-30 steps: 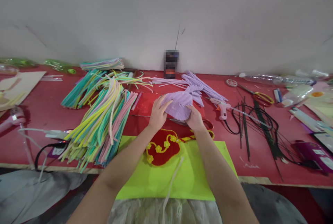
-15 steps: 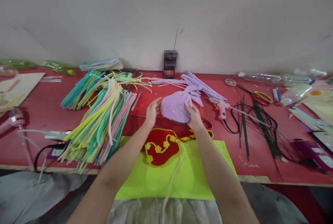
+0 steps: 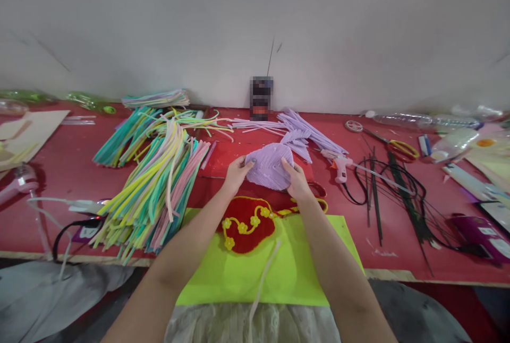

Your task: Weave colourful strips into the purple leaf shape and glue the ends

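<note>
Between both hands is a flat, rounded lilac piece made of pipe cleaners laid side by side in slanting rows. My left hand pinches its left edge, thumb on top. My right hand grips the right edge, with the thumb on the face and the other fingers mostly hidden behind. Below it, nearer to me, lies a red fan-shaped piece trimmed with yellow cord and small yellow flowers, on a bright yellow-green sheet. Behind it are loose lilac pipe cleaners.
A large heap of coloured pipe cleaners lies at the left. To the right are a pink glue gun with its cord, scissors and dark green stems. A phone leans on the wall. Plastic bottles line the back.
My left hand has closed onto the left edge of the lilac piece, which it was beside before. The piece has tilted and turned slightly, and my right thumb has shifted on it.
</note>
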Demonstrator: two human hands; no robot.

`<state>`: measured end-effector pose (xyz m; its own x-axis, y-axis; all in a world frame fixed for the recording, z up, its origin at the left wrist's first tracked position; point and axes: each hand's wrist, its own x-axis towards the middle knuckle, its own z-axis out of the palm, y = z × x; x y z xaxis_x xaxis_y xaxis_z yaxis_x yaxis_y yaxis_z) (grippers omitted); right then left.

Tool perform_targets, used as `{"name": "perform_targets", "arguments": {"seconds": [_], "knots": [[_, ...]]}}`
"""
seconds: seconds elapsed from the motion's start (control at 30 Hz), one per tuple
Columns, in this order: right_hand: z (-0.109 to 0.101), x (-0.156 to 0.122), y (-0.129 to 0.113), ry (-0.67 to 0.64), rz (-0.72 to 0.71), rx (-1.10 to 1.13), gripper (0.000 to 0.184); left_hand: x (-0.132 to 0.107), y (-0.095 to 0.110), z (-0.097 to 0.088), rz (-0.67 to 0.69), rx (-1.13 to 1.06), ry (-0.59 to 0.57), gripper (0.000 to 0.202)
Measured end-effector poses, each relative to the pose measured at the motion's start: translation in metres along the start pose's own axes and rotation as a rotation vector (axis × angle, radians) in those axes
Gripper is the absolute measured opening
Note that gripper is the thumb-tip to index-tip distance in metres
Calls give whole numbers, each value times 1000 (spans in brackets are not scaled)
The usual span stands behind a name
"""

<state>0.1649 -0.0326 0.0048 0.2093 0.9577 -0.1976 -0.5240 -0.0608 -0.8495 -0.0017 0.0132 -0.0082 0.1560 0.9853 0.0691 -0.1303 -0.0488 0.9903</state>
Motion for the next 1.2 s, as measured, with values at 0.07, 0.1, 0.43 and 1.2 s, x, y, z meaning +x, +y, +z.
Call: {"name": "perform_targets", "arguments": {"seconds": [0.07,0.1,0.43,1.2], "knots": [[0,0,1,-2,4,-9,29,-4,8,0,203,158,112,35],[0,0,2,-9,3,-17,29,-7,13,-1,327,253,199,35],[10,-16,2,-251,-258,-574,35,-28,26,6,815,782,345,19],[2,-2,9,9,-211,-313,33,-10,25,-3,451,383,406,21]]}}
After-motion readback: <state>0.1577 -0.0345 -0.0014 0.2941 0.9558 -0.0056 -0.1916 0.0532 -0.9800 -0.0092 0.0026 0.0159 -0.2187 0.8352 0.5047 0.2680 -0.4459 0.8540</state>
